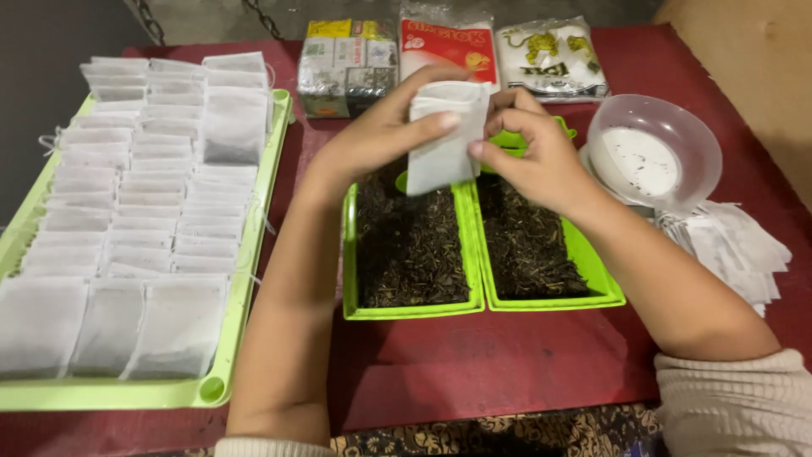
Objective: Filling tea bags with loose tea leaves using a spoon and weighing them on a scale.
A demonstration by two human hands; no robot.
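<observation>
White pouch (444, 135) between both hands

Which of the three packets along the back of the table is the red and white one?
The middle packet, just behind the left hand. The boxy packet to its left is multicoloured; the packet on its right is white with green and yellow print.

Both forearms were bare. The left hand (385, 135) and right hand (537, 156) carried no gloves, rings or watch. Cream ribbed knit sleeves (736, 402) were pushed up near the elbows, the left cuff only partly visible at the frame's bottom edge.
</observation>
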